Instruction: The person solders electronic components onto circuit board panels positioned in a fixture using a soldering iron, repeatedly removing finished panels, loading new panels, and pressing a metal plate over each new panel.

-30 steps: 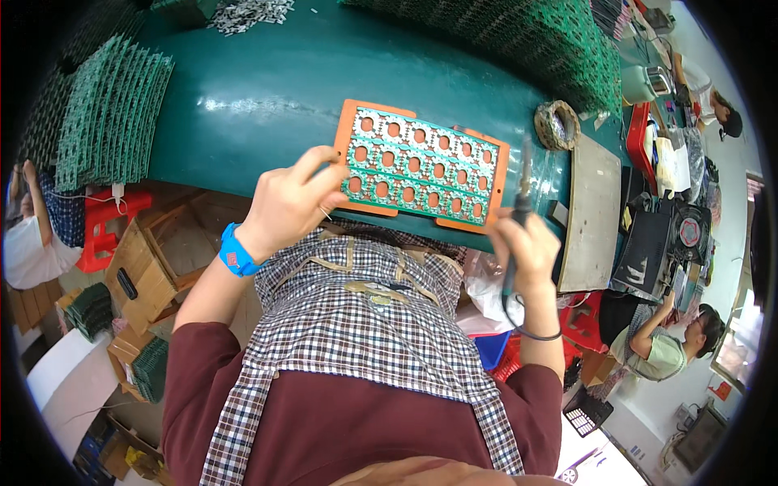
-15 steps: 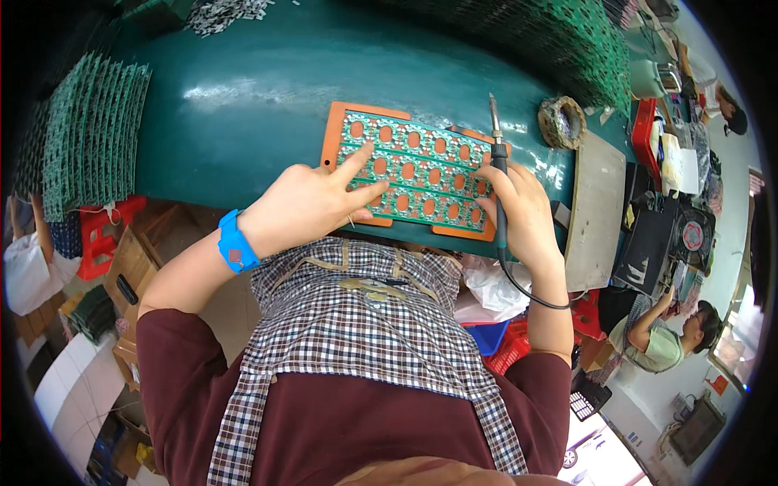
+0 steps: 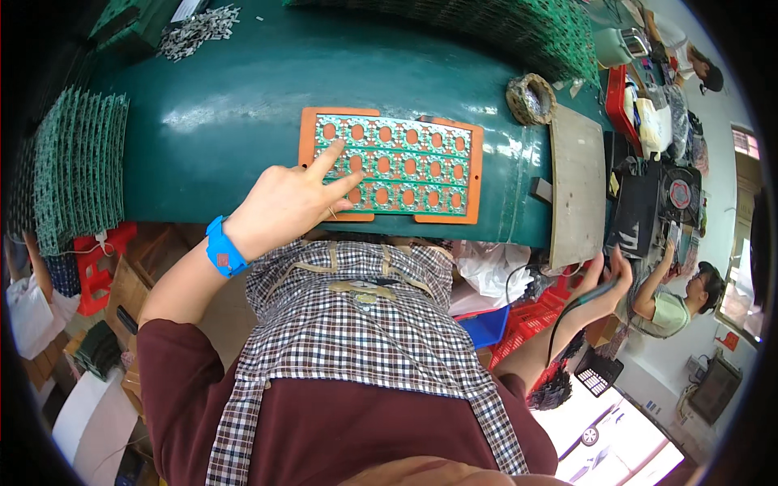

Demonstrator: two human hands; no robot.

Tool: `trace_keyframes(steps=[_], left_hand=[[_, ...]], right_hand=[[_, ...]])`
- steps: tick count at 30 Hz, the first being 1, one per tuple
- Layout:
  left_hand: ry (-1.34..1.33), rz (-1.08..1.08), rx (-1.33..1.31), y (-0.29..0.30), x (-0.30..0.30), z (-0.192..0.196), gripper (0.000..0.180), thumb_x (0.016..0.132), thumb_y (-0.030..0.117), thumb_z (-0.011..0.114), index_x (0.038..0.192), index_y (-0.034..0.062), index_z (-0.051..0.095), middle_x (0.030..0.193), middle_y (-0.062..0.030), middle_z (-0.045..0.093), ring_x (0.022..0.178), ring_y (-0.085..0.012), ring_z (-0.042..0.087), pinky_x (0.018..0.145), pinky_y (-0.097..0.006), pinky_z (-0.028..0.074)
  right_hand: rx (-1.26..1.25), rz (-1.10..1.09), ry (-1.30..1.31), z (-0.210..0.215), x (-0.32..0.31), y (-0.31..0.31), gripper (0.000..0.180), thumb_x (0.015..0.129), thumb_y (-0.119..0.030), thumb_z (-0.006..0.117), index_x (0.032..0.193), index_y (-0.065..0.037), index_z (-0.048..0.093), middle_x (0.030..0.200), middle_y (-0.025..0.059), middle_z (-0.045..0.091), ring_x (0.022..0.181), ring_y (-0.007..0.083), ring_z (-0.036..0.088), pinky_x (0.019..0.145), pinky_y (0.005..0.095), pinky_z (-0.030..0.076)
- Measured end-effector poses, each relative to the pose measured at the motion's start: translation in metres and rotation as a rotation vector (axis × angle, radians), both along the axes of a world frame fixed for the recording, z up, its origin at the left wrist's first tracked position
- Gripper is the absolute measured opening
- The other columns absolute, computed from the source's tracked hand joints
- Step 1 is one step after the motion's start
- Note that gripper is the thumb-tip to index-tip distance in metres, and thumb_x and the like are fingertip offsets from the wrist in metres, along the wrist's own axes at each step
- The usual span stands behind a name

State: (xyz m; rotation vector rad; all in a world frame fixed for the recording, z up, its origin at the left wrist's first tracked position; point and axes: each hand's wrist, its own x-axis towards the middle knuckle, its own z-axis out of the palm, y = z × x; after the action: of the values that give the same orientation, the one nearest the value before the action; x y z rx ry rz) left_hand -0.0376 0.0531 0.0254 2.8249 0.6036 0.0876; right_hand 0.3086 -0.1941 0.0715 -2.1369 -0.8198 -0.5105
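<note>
An orange fixture frame point(image 3: 475, 162) lies on the green table near its front edge and holds a green circuit board panel point(image 3: 397, 152) with rows of oval openings. My left hand point(image 3: 296, 202) rests on the left end of the panel, its fingers spread over the board. Off to the right, beyond the table's front edge, my right hand point(image 3: 604, 292) is wrapped round a soldering iron point(image 3: 593, 294). The iron's cable loops down beside my forearm. Its tip is hard to make out here.
Stacks of green circuit boards stand at the left point(image 3: 81, 170) and far back point(image 3: 519, 32). Small metal pieces point(image 3: 197, 32) are heaped at the far left. A round bowl point(image 3: 531, 99) and a grey board point(image 3: 577, 178) lie to the right. Other people sit further right.
My right hand has left the panel's right end and swung right and towards me with the soldering iron. My left hand stays on the panel. The whole view has shifted slightly.
</note>
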Motion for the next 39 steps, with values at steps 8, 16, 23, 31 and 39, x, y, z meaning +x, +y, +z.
trace_keyframes(steps=[8,16,23,31,39], left_hand=[[-0.406,0.213,-0.046,-0.001,-0.014,-0.015,0.03,0.086,0.019,0.064,0.115,0.0162,0.062,0.115,-0.0132,0.061,0.07,-0.0225,0.067,0.055,-0.032,0.052],[-0.884,0.8,-0.304,-0.018,-0.048,-0.034,0.026,0.1,0.015,0.046,0.116,0.0029,0.062,0.086,0.0002,0.061,0.061,-0.0027,0.036,0.054,-0.02,0.032],[-0.982,0.809,-0.29,-0.014,-0.043,-0.027,0.03,0.101,0.018,0.042,0.12,0.0022,0.059,0.085,-0.0021,0.061,0.059,-0.0047,0.04,0.055,-0.021,0.035],[-1.043,0.569,-1.232,-0.025,-0.013,-0.016,0.05,0.104,0.036,0.032,0.133,-0.0029,0.046,0.096,-0.006,0.066,0.057,-0.0007,0.036,0.048,-0.019,0.03],[-0.392,0.855,-0.349,-0.014,-0.009,-0.033,0.034,0.099,0.02,0.04,0.126,0.0007,0.047,0.085,-0.0249,0.064,0.078,-0.0414,0.063,0.069,-0.047,0.05]], right_hand=[[0.584,-0.327,0.522,-0.124,0.07,-0.067,0.043,0.079,-0.019,0.077,0.104,-0.001,0.047,0.095,0.0162,0.062,0.085,0.0263,0.063,0.07,0.035,0.053],[0.883,-0.184,0.647,-0.137,0.096,-0.033,0.043,0.077,-0.016,0.077,0.103,0.0,0.047,0.097,0.0159,0.059,0.09,0.0251,0.059,0.075,0.0361,0.05],[0.733,-0.325,0.32,-0.061,0.041,-0.083,0.039,0.076,-0.009,0.075,0.106,-0.002,0.051,0.101,0.011,0.057,0.093,0.0222,0.054,0.087,0.0386,0.044],[0.303,0.226,0.583,-0.022,-0.031,0.006,0.026,0.078,0.0,0.065,0.101,-0.005,0.054,0.097,0.0016,0.05,0.09,0.0112,0.047,0.083,0.0273,0.039],[-0.426,0.449,0.301,-0.058,-0.07,0.112,0.017,0.091,-0.012,0.056,0.106,-0.004,0.053,0.097,0.0242,0.062,0.09,0.0427,0.061,0.073,0.0425,0.048]])
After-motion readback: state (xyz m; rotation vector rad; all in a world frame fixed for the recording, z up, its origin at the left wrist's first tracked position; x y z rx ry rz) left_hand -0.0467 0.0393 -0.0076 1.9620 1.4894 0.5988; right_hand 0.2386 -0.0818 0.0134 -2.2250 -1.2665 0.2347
